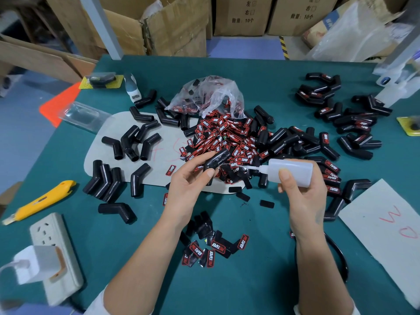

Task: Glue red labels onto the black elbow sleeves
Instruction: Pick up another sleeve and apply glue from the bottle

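Observation:
My left hand (pixel 189 178) grips a black elbow sleeve (pixel 217 160) above the table's middle. In my right hand (pixel 302 189) is a translucent glue bottle (pixel 293 170), held sideways with its thin nozzle (pixel 247 167) pointing left, its tip close to the sleeve. A heap of red labels (pixel 227 135) spills from a clear plastic bag (pixel 209 96) behind my hands. Plain black sleeves (pixel 131 144) lie at left on a grey mat (pixel 118 128). Sleeves bearing red labels (pixel 345 119) are piled at right. A few more labels (pixel 213 246) lie between my forearms.
A yellow utility knife (pixel 43 201) and a white power strip (pixel 56 251) with a plugged adapter sit at the left front. White paper with red marks (pixel 391 228) lies at right. Cardboard boxes (pixel 172 26) stand behind the green table (pixel 261 280). A black cable (pixel 341 258) curves beside my right forearm.

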`<action>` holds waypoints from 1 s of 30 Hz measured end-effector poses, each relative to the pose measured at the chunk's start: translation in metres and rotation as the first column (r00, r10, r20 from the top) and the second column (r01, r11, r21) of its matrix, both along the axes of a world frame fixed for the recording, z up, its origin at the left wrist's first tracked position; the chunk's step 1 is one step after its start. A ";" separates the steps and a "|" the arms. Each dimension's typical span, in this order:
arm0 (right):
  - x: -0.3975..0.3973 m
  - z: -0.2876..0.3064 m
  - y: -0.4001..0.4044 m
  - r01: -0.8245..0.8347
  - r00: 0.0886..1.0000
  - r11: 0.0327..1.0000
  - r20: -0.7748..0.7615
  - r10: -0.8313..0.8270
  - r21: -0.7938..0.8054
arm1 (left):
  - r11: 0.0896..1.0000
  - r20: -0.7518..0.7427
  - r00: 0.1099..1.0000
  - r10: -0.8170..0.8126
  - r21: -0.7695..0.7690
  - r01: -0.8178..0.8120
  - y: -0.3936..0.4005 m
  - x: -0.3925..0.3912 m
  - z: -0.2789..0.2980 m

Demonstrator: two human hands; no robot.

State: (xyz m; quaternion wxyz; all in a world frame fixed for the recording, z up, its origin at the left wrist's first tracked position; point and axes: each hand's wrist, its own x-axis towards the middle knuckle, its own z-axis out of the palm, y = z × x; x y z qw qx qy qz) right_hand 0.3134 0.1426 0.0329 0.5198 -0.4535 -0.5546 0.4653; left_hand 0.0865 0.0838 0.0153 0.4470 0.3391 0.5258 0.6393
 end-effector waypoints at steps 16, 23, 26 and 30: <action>0.000 0.000 0.000 0.009 1.000 1.000 0.006 -0.009 -0.006 | 0.999 -0.044 0.999 -0.001 -0.035 0.000 0.002 -0.004 -0.009; 0.000 0.002 -0.001 0.006 1.000 1.000 0.011 -0.006 -0.001 | 0.999 -0.066 0.998 -0.009 -0.052 0.006 0.002 -0.006 -0.013; 0.000 0.002 0.000 0.011 1.000 1.000 0.014 -0.011 -0.002 | 0.999 -0.067 0.998 -0.009 -0.052 0.006 0.002 -0.006 -0.013; 0.000 0.002 0.000 0.016 1.000 1.000 0.012 -0.016 0.002 | 0.999 -0.061 0.998 -0.008 -0.050 0.005 0.002 -0.006 -0.012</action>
